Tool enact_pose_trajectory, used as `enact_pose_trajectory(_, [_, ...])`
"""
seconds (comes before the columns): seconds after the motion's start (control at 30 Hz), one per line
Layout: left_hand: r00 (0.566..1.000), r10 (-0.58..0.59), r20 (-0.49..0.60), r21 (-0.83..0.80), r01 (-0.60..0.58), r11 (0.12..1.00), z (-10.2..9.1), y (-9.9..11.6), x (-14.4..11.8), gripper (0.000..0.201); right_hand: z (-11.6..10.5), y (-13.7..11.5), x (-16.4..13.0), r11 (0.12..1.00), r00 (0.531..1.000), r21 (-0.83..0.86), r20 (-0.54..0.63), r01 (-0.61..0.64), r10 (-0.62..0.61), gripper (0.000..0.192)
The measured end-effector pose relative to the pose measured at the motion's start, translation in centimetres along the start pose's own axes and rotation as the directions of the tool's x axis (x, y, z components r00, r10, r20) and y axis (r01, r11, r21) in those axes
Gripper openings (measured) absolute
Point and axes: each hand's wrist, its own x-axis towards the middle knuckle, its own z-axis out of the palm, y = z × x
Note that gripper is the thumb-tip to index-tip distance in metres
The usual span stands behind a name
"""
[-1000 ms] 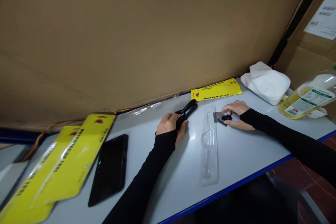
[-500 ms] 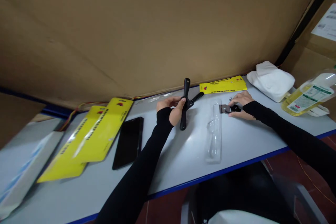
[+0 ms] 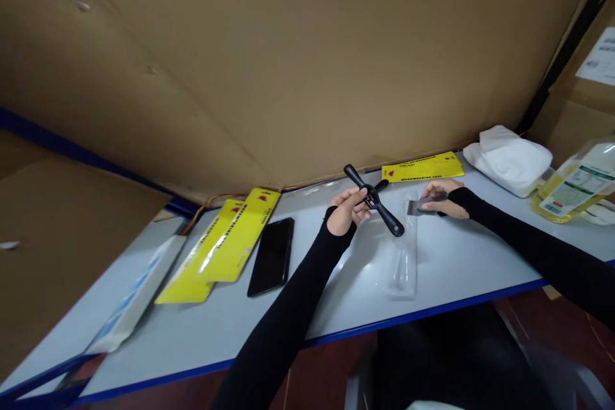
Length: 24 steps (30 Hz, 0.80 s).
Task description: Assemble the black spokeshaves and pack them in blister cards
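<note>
Left hand (image 3: 346,210) gripping black cross-shaped tool (image 3: 373,208) above worktop (image 3: 336,295), tilted for access; right hand (image 3: 439,198) pinching what seems a metal blade (image 3: 419,207) flat beside clear tray (image 3: 402,256).

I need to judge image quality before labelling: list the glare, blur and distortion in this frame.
Head view: wide-angle bend curves the table edge; glare streaks the yellow cards and the clear plastic tray; the black tool in the left hand is fairly sharp; the bottle label is too soft to read.

Hands (image 3: 346,210) on black tool (image 3: 373,200)
</note>
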Motion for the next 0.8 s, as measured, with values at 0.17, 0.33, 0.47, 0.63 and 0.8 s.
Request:
enact_pose_trajectory(0.17, [0.997,-0.008,0.080,-0.015,0.009,1.000,0.7,-0.6,-0.6,0.060,-0.9,-0.7,0.4,0.937,0.998,0.347,-0.034,-0.034,0.049,0.037])
enact_pose_trajectory(0.33, [0.999,0.013,0.043,0.017,-0.013,1.000,1.1,-1.4,-1.0,0.057,-0.8,-5.3,1.2,0.767,0.970,0.639,-0.217,0.057,0.109,0.044])
enact_pose_trajectory(0.47, [0.999,0.001,-0.042,0.031,0.000,1.000,1.0,-2.1,-1.4,0.056,0.9,-9.0,1.4,0.772,0.969,0.617,-0.246,0.152,0.005,0.036])
enact_pose_trajectory(0.63, [0.999,-0.028,-0.030,0.045,0.030,0.999,1.2,-2.9,-2.2,0.061,2.0,-9.5,0.8,0.916,0.953,0.371,-0.301,0.150,-0.034,0.020])
enact_pose_trajectory(0.8, [1.000,0.003,-0.017,0.061,-0.002,0.998,2.0,-3.3,-2.9,0.061,1.8,-9.1,0.4,0.943,0.935,0.297,-0.351,0.150,-0.039,0.016])
